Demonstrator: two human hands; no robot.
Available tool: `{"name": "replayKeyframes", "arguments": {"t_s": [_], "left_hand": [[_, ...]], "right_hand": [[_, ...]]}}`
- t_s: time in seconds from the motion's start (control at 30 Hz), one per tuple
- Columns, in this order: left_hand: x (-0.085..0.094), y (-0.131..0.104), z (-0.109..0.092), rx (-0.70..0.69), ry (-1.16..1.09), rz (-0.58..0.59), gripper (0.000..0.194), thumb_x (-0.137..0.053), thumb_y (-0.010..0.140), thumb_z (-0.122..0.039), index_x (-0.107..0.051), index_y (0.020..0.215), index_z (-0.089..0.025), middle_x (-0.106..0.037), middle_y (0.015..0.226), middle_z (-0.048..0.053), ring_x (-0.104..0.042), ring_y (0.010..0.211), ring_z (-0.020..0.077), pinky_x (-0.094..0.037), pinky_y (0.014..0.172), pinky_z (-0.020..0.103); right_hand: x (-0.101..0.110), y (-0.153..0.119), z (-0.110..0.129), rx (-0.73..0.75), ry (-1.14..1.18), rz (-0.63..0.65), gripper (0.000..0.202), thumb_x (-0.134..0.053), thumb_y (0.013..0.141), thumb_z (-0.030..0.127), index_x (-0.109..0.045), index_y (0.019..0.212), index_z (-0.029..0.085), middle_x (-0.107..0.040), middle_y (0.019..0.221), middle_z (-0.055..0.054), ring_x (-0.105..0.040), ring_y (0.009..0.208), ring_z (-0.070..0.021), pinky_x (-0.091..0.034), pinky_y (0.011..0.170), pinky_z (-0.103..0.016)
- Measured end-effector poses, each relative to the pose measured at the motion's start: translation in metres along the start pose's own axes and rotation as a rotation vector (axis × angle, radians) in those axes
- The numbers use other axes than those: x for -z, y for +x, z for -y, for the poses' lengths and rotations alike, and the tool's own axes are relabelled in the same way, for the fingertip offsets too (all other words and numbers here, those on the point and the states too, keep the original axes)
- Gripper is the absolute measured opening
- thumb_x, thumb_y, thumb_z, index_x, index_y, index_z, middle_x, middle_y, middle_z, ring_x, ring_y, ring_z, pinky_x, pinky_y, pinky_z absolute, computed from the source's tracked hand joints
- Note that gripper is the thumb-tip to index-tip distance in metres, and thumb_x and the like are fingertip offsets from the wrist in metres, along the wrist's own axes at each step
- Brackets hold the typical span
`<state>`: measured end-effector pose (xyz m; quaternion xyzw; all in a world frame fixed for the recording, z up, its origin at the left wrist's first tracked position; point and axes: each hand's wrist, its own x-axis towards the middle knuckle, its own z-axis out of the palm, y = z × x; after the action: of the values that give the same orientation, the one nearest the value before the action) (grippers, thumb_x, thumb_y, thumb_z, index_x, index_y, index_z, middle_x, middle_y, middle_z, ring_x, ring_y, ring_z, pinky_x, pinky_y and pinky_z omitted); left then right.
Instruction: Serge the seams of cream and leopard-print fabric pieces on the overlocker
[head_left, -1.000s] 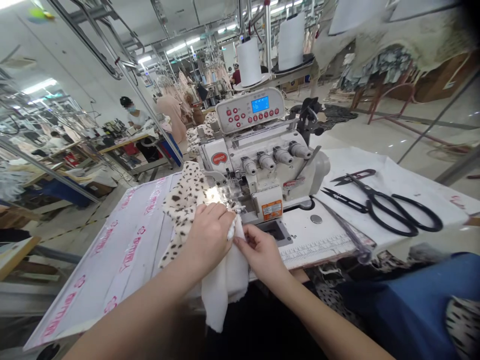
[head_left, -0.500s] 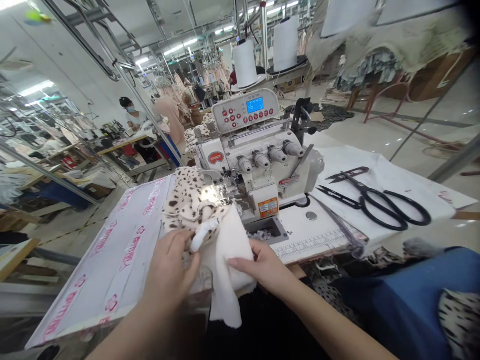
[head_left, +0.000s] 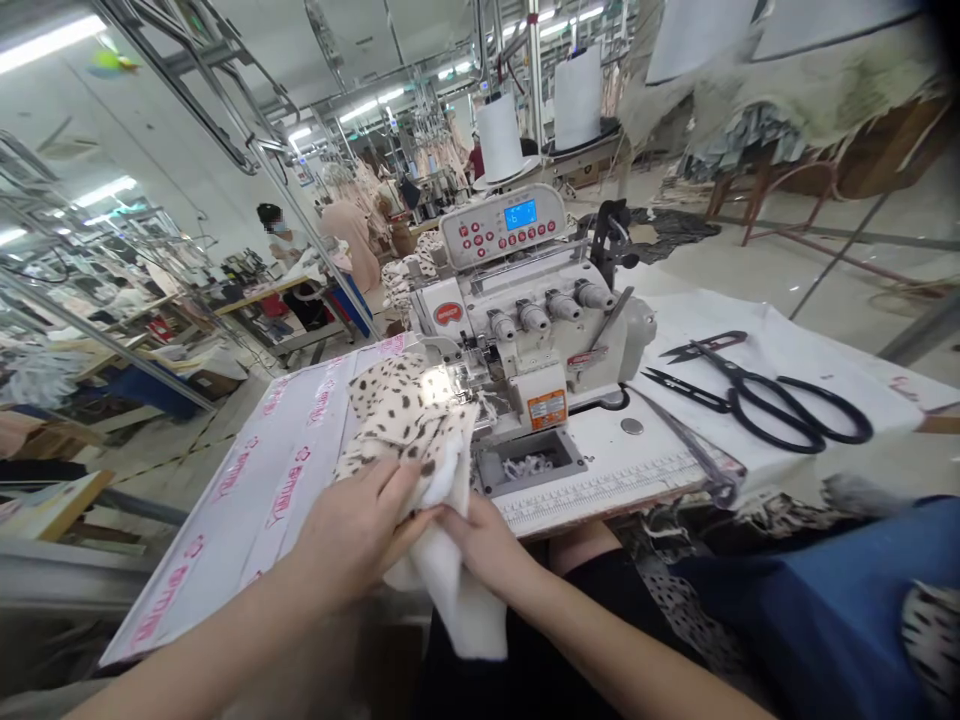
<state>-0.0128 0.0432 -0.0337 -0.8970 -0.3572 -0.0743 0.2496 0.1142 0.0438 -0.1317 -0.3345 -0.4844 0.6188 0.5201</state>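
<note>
Spotted cream fabric (head_left: 390,400) lies at the front left of a white sewing machine (head_left: 540,320), its far edge by the presser foot. My left hand (head_left: 367,525) is closed on the near part of this fabric, thumb pointing right. Close beside it, my right hand (head_left: 480,545) pinches the edge of the plain white side of the fabric (head_left: 469,615), which hangs down over the table's front edge. A white strip (head_left: 444,475) runs between the layers above the fingers. The fingertips of both hands nearly meet and are partly hidden by cloth.
Large black-handled scissors (head_left: 780,400) and small thread snips (head_left: 686,390) lie on white cloth at the right. Thread cones (head_left: 500,140) stand behind the machine. A printed white sheet (head_left: 277,460) covers the left table. A person (head_left: 285,240) sits at the back left.
My right hand has moved left, close to my left hand, bringing the white fabric edge in with it. The white strip now lies more upright against the cloth. The view has shifted slightly.
</note>
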Motion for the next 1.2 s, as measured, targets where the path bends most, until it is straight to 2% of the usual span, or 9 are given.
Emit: {"name": "replayKeyframes", "arguments": {"t_s": [0.13,0.33,0.43,0.63,0.73,0.8,0.97,1.07,1.2], "left_hand": [[-0.012,-0.022,0.008,0.138,-0.041,-0.02,0.017,-0.043,0.078,-0.013,-0.049,0.094,-0.013,-0.055,0.092,0.009,-0.054,0.084,0.02,-0.047,0.071,0.032],[-0.009,-0.035,0.015,0.263,-0.015,-0.184,0.035,-0.044,0.074,-0.005,-0.046,0.108,-0.013,-0.052,0.104,0.014,-0.05,0.098,0.0239,-0.044,0.084,0.039],[-0.006,-0.038,0.019,0.258,0.024,-0.18,0.031,-0.041,0.078,-0.007,-0.046,0.109,-0.013,-0.055,0.098,0.012,-0.053,0.091,0.0216,-0.045,0.08,0.036],[0.021,-0.019,0.014,0.322,-0.078,-0.13,0.023,-0.034,0.087,-0.022,-0.046,0.106,-0.015,-0.058,0.087,0.005,-0.057,0.073,0.0146,-0.044,0.062,0.024],[0.029,-0.007,0.008,0.261,-0.085,-0.107,0.047,-0.051,0.078,-0.043,-0.041,0.113,-0.013,-0.057,0.091,0.007,-0.056,0.071,0.0169,-0.045,0.059,0.026],[0.028,-0.004,0.008,0.21,-0.04,-0.093,0.05,-0.056,0.074,-0.039,-0.042,0.112,-0.01,-0.054,0.087,0.008,-0.055,0.072,0.0192,-0.045,0.059,0.028],[0.025,-0.008,0.018,0.086,-0.034,-0.11,0.026,-0.041,0.077,-0.01,-0.047,0.102,-0.012,-0.055,0.092,0.01,-0.053,0.087,0.0209,-0.044,0.076,0.032],[0.033,0.001,0.01,0.131,-0.096,-0.074,0.023,-0.034,0.083,-0.011,-0.049,0.101,-0.012,-0.058,0.082,0.006,-0.055,0.073,0.0154,-0.044,0.063,0.025],[0.029,0.019,-0.018,0.077,-0.082,-0.104,0.026,-0.037,0.087,-0.023,-0.045,0.063,-0.017,-0.046,0.054,0.001,-0.044,0.047,0.0135,-0.034,0.044,0.025]], "right_hand": [[0.035,-0.034,-0.01,0.005,-0.193,-0.045,0.026,-0.049,0.082,0.03,-0.057,0.103,0.016,-0.065,0.099,-0.009,-0.058,0.093,-0.0244,-0.045,0.084,-0.04],[0.053,-0.037,0.019,0.422,-0.516,-0.24,0.027,-0.047,0.082,0.018,-0.049,0.11,0.02,-0.05,0.109,-0.01,-0.05,0.1,-0.0226,-0.043,0.084,-0.038],[0.049,-0.029,0.035,0.425,-0.431,-0.167,0.025,-0.045,0.083,0.015,-0.05,0.107,0.022,-0.052,0.097,-0.006,-0.055,0.085,-0.0171,-0.047,0.076,-0.032],[0.027,-0.016,0.047,0.251,-0.237,0.023,0.023,-0.049,0.081,0.015,-0.054,0.104,0.02,-0.058,0.099,-0.006,-0.058,0.088,-0.0157,-0.048,0.081,-0.03],[0.018,-0.015,0.043,0.184,-0.155,0.084,0.03,-0.05,0.08,0.016,-0.052,0.11,0.019,-0.06,0.102,-0.007,-0.059,0.092,-0.0171,-0.048,0.082,-0.032],[0.017,-0.016,0.04,0.174,-0.115,0.084,0.031,-0.05,0.08,0.017,-0.051,0.111,0.018,-0.06,0.103,-0.008,-0.059,0.093,-0.0175,-0.048,0.083,-0.033],[0.024,-0.014,0.041,0.199,-0.024,-0.015,0.029,-0.05,0.08,0.019,-0.049,0.109,0.018,-0.058,0.103,-0.009,-0.058,0.093,-0.017,-0.047,0.086,-0.035],[0.015,-0.009,0.046,0.223,0.1,0.077,0.033,-0.05,0.08,0.02,-0.047,0.113,0.019,-0.057,0.107,-0.008,-0.056,0.1,-0.0177,-0.043,0.092,-0.036],[-0.006,-0.011,0.042,0.261,0.159,0.161,0.036,-0.049,0.079,0.021,-0.049,0.115,0.024,-0.061,0.104,-0.003,-0.056,0.099,-0.0183,-0.043,0.092,-0.034]]}}
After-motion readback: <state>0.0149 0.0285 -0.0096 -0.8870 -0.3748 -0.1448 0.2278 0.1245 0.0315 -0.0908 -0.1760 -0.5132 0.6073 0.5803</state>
